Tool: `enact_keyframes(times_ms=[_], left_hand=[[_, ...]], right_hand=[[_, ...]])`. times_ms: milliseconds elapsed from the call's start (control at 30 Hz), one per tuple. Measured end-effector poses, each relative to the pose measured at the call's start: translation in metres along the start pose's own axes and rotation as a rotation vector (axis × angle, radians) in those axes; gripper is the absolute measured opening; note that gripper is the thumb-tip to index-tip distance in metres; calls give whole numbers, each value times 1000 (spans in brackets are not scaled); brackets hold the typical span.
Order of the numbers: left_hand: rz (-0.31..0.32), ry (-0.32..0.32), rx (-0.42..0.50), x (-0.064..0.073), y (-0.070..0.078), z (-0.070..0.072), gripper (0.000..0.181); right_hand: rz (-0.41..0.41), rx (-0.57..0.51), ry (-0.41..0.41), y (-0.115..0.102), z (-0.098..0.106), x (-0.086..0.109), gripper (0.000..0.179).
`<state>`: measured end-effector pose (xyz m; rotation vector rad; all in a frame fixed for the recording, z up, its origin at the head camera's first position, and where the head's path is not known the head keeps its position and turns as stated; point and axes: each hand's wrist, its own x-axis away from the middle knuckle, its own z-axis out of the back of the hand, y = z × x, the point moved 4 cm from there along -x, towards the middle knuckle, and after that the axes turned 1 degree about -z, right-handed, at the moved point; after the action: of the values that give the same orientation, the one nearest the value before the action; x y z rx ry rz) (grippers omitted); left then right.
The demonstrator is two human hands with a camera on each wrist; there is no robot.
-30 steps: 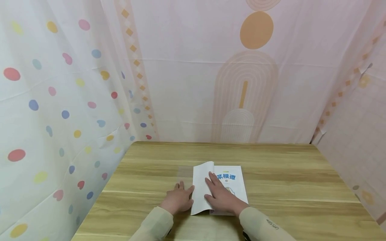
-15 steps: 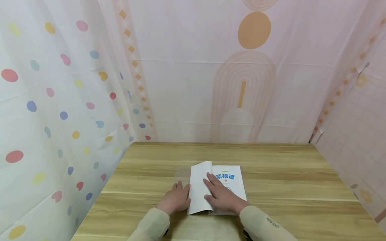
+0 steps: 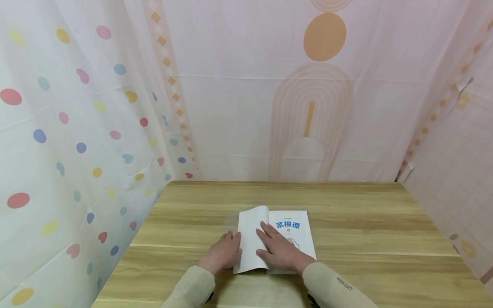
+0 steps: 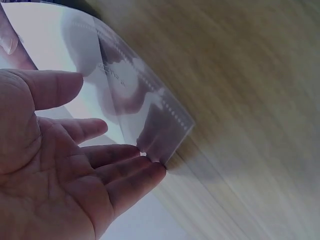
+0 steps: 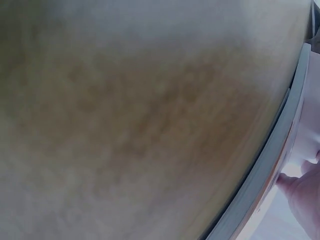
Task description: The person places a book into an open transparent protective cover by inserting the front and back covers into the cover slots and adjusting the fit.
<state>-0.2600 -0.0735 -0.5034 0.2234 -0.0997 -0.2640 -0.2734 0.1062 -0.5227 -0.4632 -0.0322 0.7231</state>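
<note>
A thin book lies open on the table, its title page [image 3: 301, 231] printed with blue characters. Its white front cover [image 3: 248, 244] is turned to the left and curves up off the table. Beyond the cover's left edge shows a clear plastic sheet [image 4: 167, 112] with a dotted seam. My left hand [image 3: 222, 252] is at that edge, palm toward the cover, its fingertips touching the plastic in the left wrist view. My right hand [image 3: 282, 252] rests with spread fingers across the fold and lower title page. In the right wrist view, the book's page edges [image 5: 274, 145] run beside its fingers.
A wood-grain table [image 3: 366, 239] spreads out around the book. Behind it hangs a pale curtain [image 3: 239, 107] with arch shapes, and on the left a curtain with coloured dots [image 3: 90, 218]. The table's back edge meets the curtain.
The turned cover has opened slightly further left, and the gap between its edge and the left hand's fingers has narrowed. Both hands have shifted a little left.
</note>
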Motion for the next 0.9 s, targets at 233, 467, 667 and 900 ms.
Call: enact_keyframes(times_ms=[233, 467, 667, 900], left_hand=[[9, 39, 27, 0, 0, 1, 49], [11, 49, 46, 0, -1, -1, 46], [-25, 81, 6, 1, 0, -2, 46], [-29, 75, -11, 1, 0, -2, 47]], right_hand=[[-2, 24, -14, -2, 1, 1, 57], [-27, 35, -29, -4, -1, 0, 62], [-41, 41, -4, -6, -2, 0, 65], [-61, 75, 3, -3, -9, -3, 67]])
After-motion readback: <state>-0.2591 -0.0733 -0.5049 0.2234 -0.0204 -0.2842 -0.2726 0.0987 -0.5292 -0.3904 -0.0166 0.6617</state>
